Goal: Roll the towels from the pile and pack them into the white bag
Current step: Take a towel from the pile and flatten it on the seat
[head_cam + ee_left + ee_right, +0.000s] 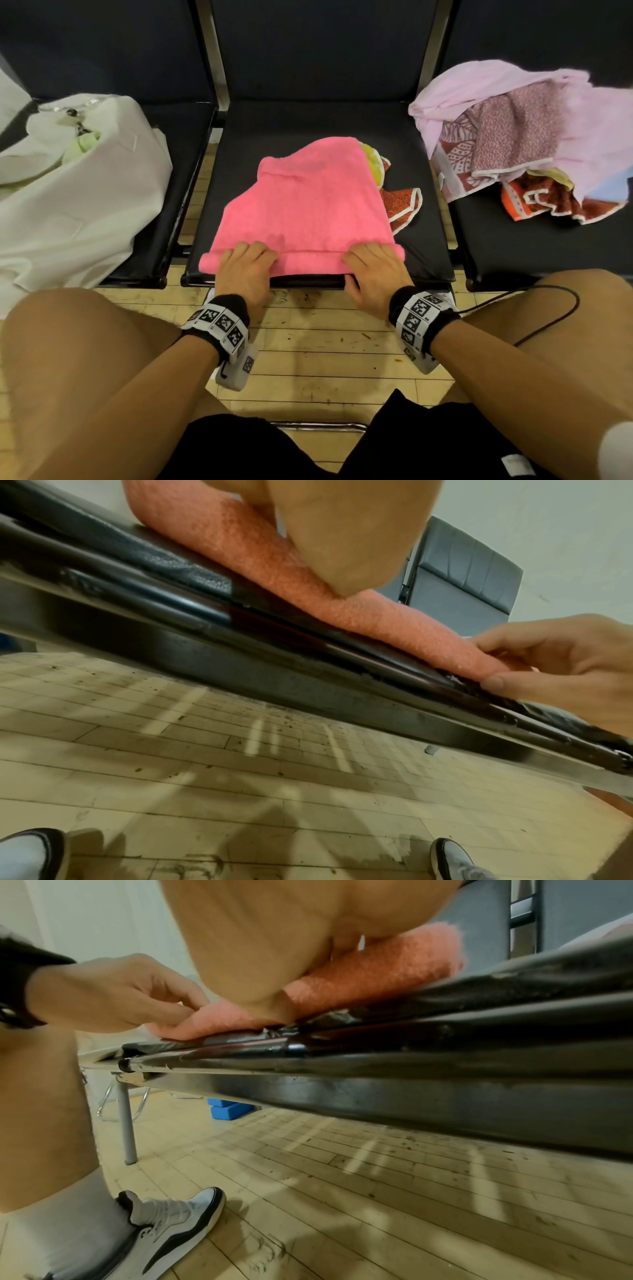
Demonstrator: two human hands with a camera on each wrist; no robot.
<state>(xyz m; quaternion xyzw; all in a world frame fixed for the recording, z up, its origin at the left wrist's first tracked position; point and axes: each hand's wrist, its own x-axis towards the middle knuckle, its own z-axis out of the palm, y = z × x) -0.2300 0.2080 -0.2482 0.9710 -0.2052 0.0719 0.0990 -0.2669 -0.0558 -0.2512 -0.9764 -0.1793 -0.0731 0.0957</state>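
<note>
A pink towel [305, 205] lies spread on the middle seat [421, 246], and its near edge is turned into a thin roll along the seat front. My left hand [248, 257] grips the left part of that roll, fingers curled over the top. My right hand [368, 257] grips the right part the same way. In the left wrist view the right hand [548, 664] pinches the roll [359, 610] with its thumb at the front. The right wrist view shows the left hand [120, 996] pinching the roll [377, 974]. The white bag [85, 192] lies on the left seat.
The pile of towels [524, 144] sits on the right seat. A yellow and red patterned towel [400, 202] pokes out from under the pink one. My knees flank the seat front. A black cable [534, 329] crosses my right thigh. Blue blocks [229, 1110] lie on the wooden floor.
</note>
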